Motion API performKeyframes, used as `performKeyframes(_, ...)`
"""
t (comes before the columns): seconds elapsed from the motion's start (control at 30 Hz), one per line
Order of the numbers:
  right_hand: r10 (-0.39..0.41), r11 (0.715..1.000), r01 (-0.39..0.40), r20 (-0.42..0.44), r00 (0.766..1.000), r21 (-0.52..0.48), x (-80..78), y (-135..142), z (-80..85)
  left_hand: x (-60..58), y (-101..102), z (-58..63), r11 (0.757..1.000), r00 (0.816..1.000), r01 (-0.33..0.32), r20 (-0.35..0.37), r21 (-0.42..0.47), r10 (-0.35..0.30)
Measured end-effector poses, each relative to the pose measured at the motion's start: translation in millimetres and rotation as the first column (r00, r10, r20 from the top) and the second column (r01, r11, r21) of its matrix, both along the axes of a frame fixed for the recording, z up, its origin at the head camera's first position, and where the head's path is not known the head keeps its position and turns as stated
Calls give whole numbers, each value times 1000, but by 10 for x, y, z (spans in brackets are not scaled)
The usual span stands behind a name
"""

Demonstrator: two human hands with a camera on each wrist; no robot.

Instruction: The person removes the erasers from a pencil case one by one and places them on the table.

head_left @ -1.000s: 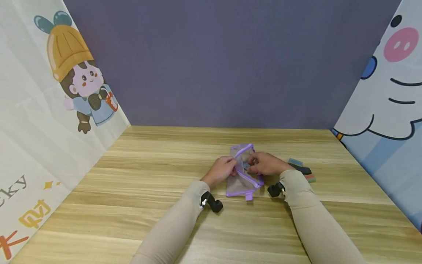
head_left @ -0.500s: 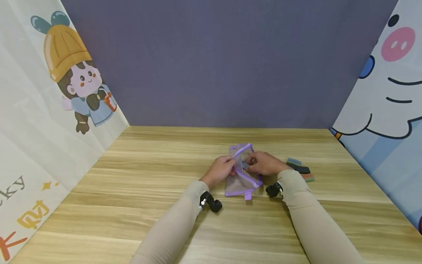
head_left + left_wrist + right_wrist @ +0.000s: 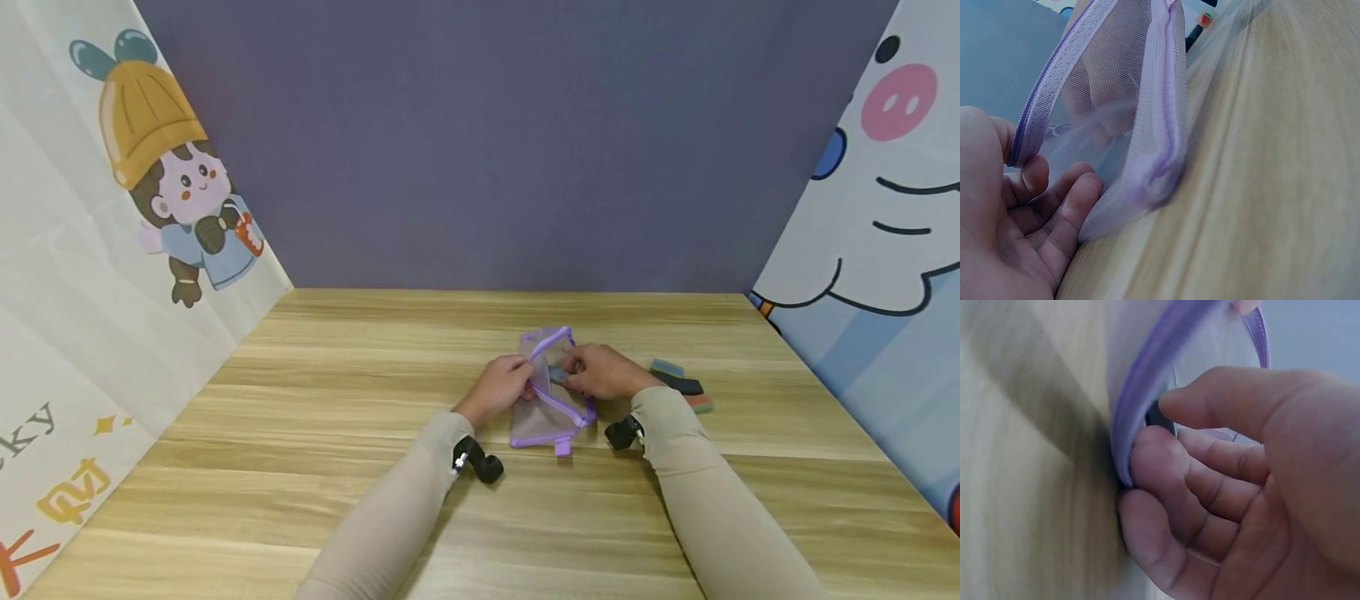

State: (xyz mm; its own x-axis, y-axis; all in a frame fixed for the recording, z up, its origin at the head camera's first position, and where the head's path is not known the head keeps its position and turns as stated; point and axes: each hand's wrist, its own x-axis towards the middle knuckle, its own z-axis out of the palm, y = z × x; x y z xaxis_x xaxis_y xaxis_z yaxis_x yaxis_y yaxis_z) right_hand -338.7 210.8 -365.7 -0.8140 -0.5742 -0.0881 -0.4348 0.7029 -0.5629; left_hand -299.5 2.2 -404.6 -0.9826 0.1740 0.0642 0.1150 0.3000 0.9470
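Note:
A mesh zip pouch (image 3: 531,423) with purple trim lies on the table, its mouth spread apart. My left hand (image 3: 497,388) pinches the near-left zip edge (image 3: 1030,134) between thumb and forefinger, the other fingers loosely curled beside the mesh. At the mouth, my right hand (image 3: 606,372) has its fingertips inside the opening, pinching a small blue-grey piece (image 3: 557,374). In the right wrist view a dark part of this piece (image 3: 1160,419) shows between thumb and forefinger; most of it is hidden by the fingers and the purple zip band (image 3: 1147,375).
Right of the right hand lie a blue block (image 3: 667,367), a black block (image 3: 681,383) and an orange-and-green block (image 3: 699,404), close together on the wooden table (image 3: 337,400). A dark grey panel (image 3: 480,150) stands along the back, with printed cloths at both sides.
Both hands keep their places at the pouch. The right fingers have shifted slightly, and more of the blue-grey piece shows in the pouch mouth. The head view has drifted a little.

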Motion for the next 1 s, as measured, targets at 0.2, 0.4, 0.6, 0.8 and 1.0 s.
performKeyframes(0.2, 11, 1000, -11, 0, 1000, 4, 17, 31, 30, 6, -2, 7, 1000, 1000, -4, -5, -7, 4)
performKeyframes(0.4, 9, 1000, -9, -4, 1000, 24, 37, 91, 72, 6, -8, 12, 1000, 1000, 2, 0, -21, -2)
performKeyframes(0.6, 4, 1000, -4, 23, 1000, 3, 51, 121, 73, -1, -3, 2, 1000, 1000, 1, 2, -13, 0)
performKeyframes(0.8, -16, 1000, 16, 34, 999, 4, 39, 130, 52, -3, 13, -5, 1000, 1000, -8, -3, -10, 8)
performKeyframes(1.0, -18, 1000, 18, 47, 999, 9, 52, 130, 59, 3, 3, 4, 1000, 1000, -5, 6, -12, 5)
